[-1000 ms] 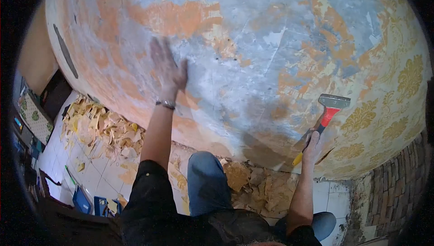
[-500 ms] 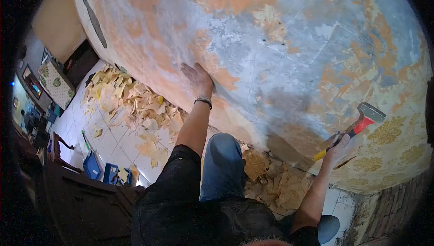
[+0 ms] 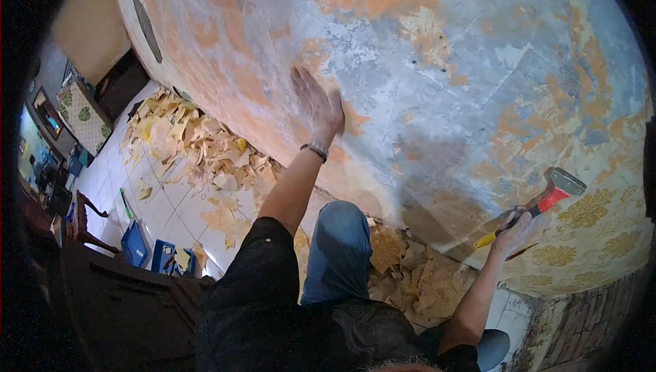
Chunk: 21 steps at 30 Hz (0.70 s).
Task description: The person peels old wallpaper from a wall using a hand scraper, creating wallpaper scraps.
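Observation:
Fingers stretched out, my left hand (image 3: 320, 107) lies flat against the patchy wall (image 3: 424, 91), over an area of grey and orange. At the lower right, my right hand (image 3: 512, 234) is closed round the handle of a wide-bladed scraper (image 3: 549, 198). The tool has a red and black body, a yellow handle end and a metal head tilted up to the right. Its head is near the border where bare wall meets the remaining wallpaper (image 3: 584, 211), cream with gold flower patterns.
Torn wallpaper scraps (image 3: 198, 143) are heaped along the wall's foot, with more scraps (image 3: 417, 273) beside my knee (image 3: 339, 238). A blue tray (image 3: 164, 257) with small items stands on the white tiles. Dark carved wooden furniture (image 3: 130, 310) is at lower left.
My left hand has slid slightly up and right along the wall, its fingers straighter. The scraper has shifted slightly, its head a little lower and further right, still in my right hand.

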Available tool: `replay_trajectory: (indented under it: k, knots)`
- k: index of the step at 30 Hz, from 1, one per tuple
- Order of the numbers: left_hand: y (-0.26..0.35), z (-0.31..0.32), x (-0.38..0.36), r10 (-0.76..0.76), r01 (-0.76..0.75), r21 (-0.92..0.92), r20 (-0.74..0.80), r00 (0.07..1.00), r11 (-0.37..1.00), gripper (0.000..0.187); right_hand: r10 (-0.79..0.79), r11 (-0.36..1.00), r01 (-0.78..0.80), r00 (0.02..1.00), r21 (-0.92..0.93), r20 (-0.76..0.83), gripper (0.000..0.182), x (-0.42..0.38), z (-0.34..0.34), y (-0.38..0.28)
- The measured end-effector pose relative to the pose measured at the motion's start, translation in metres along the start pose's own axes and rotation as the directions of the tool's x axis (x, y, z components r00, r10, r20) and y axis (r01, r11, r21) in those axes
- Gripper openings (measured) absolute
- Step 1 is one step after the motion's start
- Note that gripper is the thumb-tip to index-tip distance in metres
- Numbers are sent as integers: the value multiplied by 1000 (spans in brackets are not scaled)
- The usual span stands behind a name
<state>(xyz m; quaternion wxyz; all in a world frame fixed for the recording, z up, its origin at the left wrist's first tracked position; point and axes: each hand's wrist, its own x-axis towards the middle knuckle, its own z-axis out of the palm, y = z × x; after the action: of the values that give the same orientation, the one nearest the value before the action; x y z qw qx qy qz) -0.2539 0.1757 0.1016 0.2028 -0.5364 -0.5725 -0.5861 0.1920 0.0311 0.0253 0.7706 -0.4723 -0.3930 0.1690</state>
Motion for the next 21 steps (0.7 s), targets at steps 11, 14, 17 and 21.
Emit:
replay_trajectory:
  k: [11, 14, 17, 21]
  knots:
    - [-40, 6, -105, -606, 734, -394, 413, 679, 553, 81, 35, 999, -35, 999, 23, 27, 41, 1, -3, 2]
    - [27, 7, -101, -584, 787, -377, 528, 616, 489, 84, 20, 1000, -19, 1000, -19, 8, 45, 0, -2, 6]
    - [72, 30, -112, -409, 467, -64, 387, 826, 882, 100, -17, 1000, 17, 1000, -16, -17, 44, -1, -1, 12]
    - [155, 15, -152, -119, 215, -153, 473, 873, 965, 102, -57, 998, 58, 998, 28, -20, 46, -2, 5, 9]
